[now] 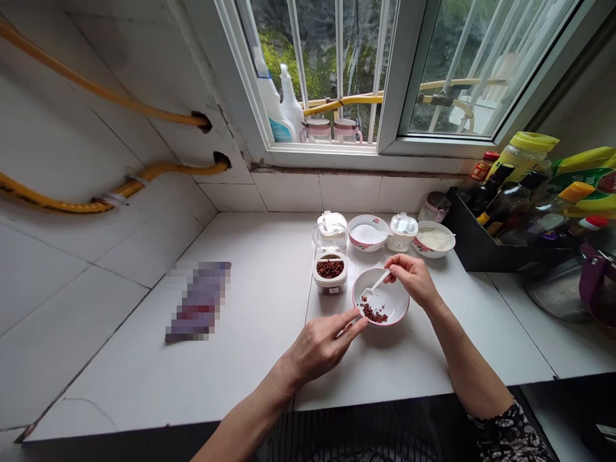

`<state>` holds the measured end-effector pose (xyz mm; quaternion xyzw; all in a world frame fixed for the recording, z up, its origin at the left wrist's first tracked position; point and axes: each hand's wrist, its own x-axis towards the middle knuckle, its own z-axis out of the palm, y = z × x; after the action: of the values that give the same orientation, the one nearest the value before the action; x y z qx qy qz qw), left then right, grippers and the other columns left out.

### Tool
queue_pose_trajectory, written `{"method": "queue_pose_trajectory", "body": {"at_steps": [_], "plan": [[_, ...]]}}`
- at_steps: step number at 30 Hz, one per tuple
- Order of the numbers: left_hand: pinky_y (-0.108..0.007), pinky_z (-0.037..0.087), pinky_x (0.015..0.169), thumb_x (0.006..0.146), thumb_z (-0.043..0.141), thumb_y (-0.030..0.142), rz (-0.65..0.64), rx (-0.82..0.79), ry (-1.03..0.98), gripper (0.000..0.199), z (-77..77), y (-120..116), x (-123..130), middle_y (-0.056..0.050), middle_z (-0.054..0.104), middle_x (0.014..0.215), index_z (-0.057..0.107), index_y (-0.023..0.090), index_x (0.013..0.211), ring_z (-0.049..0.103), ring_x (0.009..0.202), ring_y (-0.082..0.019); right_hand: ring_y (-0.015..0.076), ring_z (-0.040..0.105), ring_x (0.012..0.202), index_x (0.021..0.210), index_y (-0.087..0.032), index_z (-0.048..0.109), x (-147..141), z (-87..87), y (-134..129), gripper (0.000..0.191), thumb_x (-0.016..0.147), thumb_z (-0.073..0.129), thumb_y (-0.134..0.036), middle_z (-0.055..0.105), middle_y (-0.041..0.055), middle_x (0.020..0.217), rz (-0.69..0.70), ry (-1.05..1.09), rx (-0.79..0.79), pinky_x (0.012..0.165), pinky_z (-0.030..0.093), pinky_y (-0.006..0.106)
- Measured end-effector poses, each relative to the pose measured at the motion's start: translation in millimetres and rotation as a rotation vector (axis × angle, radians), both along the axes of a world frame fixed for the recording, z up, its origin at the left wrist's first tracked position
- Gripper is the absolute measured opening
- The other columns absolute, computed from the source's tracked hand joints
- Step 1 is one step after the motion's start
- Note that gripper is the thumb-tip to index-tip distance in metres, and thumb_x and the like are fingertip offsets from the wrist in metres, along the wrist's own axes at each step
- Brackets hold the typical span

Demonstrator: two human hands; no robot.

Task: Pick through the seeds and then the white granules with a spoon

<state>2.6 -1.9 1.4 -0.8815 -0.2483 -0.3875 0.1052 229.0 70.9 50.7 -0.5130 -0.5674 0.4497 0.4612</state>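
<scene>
My right hand (409, 276) pinches the handle of a small white spoon (376, 283), its bowl end inside a white bowl with a pink rim (398, 307). Dark reddish-brown peppercorn-like bits (374, 314) lie in the bottom of that bowl. Fingers stretched out, my left hand (330, 343) touches the bowl's near left rim. Just left of the bowl stands an open jar (330, 273) filled with the same dark bits. Behind it is a white-lidded jar (332, 226). A flowered bowl of white grains (368, 233) stands farther back, beside a clear-lidded jar (403, 232).
Another flowered bowl (434, 239) holds a pale white substance at the back right. A black box (486, 247) of sauce bottles stands at the right, near a pot (553, 289). A blurred purple packet (199, 301) lies on the left counter. The window (327, 146) is behind.
</scene>
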Motion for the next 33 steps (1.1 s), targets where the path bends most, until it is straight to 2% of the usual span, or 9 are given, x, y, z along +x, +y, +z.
{"method": "queue_pose_trajectory", "body": {"at_steps": [7,13,27,33], "plan": [[-0.024,0.062,0.065,0.094,0.046,0.006,0.000,-0.012,0.004,0.033,-1.5,-0.3,-0.8,-0.011,0.072,0.107,0.059,0.015,0.123,0.072,0.078,-0.014,0.0157,0.062,0.054,0.069,-0.018,0.065,1.8,-1.2,2.6,0.015,0.065,0.060,-0.031,0.065,0.0006,0.053,-0.037,0.033,-0.015,0.060,0.050,0.029],[-0.024,0.062,0.062,0.094,0.046,0.006,0.000,0.002,-0.011,0.029,-0.7,0.0,-0.2,-0.011,0.073,0.105,0.061,0.014,0.117,0.072,0.075,-0.014,0.0164,0.064,0.056,0.071,-0.019,0.065,2.7,-3.6,3.7,0.014,0.068,0.061,-0.032,0.065,0.0004,0.056,-0.035,0.003,-0.001,0.061,0.050,0.030],[-0.025,0.061,0.059,0.094,0.044,0.005,-0.007,0.018,-0.023,0.029,0.4,0.5,2.1,-0.012,0.073,0.104,0.062,0.013,0.116,0.071,0.073,-0.014,0.0165,0.064,0.055,0.070,-0.019,0.064,2.8,-5.3,4.5,0.015,0.068,0.064,-0.034,0.065,0.0003,0.055,-0.050,-0.015,0.010,0.060,0.050,0.029],[-0.024,0.060,0.060,0.093,0.044,0.005,0.000,0.005,-0.028,0.030,-2.4,0.8,2.3,-0.012,0.072,0.105,0.060,0.014,0.118,0.071,0.074,-0.014,0.0162,0.062,0.056,0.074,-0.019,0.065,1.9,-2.6,6.2,0.018,0.069,0.066,-0.037,0.067,0.0018,0.057,-0.080,0.046,0.021,0.062,0.050,0.030]]}}
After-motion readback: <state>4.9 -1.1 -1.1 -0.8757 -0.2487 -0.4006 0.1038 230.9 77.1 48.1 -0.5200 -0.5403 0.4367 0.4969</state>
